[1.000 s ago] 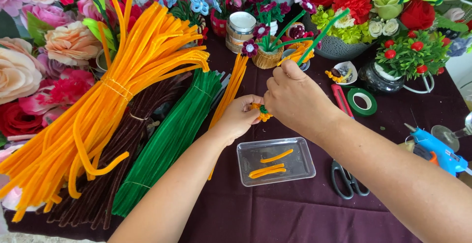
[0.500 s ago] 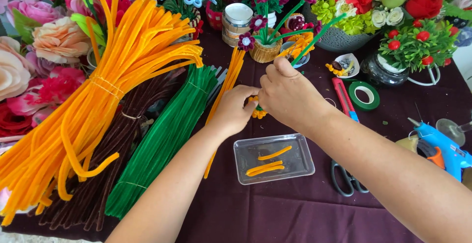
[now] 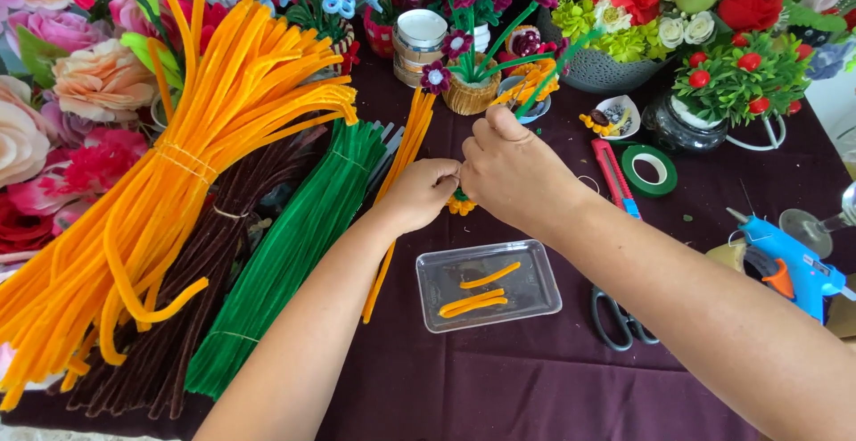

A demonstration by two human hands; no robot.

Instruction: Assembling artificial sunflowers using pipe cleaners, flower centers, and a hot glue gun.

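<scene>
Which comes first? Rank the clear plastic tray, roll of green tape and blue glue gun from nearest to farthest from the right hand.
1. Clear plastic tray, just below the right hand.
2. Roll of green tape, to its right.
3. Blue glue gun, far right edge.

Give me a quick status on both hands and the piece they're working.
Left hand and right hand pinched together on a small orange and green flower piece. Clear tray just below. Nothing in the way.

left hand [image 3: 426, 193] and right hand [image 3: 510, 172] meeting over small orange-and-green pipe-cleaner piece [image 3: 461, 203], pinching it above dark cloth [image 3: 499, 379]; clear tray [image 3: 488, 286] lying just below, holding orange pieces [image 3: 474, 299].
</scene>
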